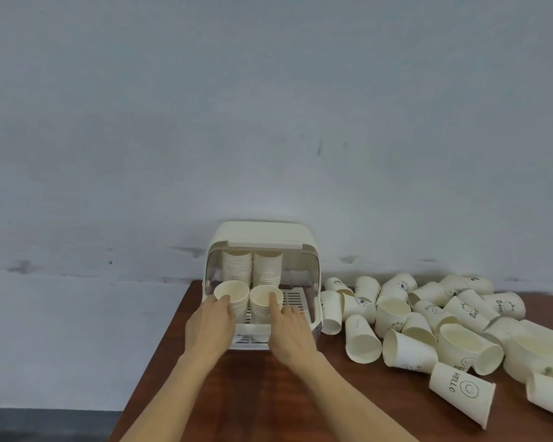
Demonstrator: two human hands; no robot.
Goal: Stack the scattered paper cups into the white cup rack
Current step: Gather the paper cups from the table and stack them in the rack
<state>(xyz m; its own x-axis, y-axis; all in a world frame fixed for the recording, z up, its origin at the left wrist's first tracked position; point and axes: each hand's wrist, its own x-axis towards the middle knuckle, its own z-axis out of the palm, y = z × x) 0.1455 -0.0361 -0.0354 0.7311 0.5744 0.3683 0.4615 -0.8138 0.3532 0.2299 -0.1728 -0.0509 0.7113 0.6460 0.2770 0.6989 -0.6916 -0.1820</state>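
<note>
At the far edge of the brown worktop point(253, 393), against a pale wall point(268, 106), stands the white cup rack point(262, 237) with its front open. Inside it are four stacks of paper cups: two tall stacks at the back point(252, 266) and two shorter ones at the front, all mouth up on the slotted tray point(296, 299).

The left hand point(209, 325) reaches into the rack from the near side. Its fingers point(222, 303) curl against the left side of the front left stack point(232, 296), touching it just below the rim; whether the thumb closes round the stack cannot be told. The right hand point(289, 333) lies beside it with fingers loosely spread and fairly straight. Its forefinger point(273, 303) rests up the near wall of the front right stack point(265, 301), tip close to the rim, while the other fingers lie just right of that stack over the tray.

To the right of the rack, scattered cups point(428, 327) lie mostly on their sides across the worktop, some touching. One near cup point(462, 393) bears the word HELLO and a smiling face.
</note>
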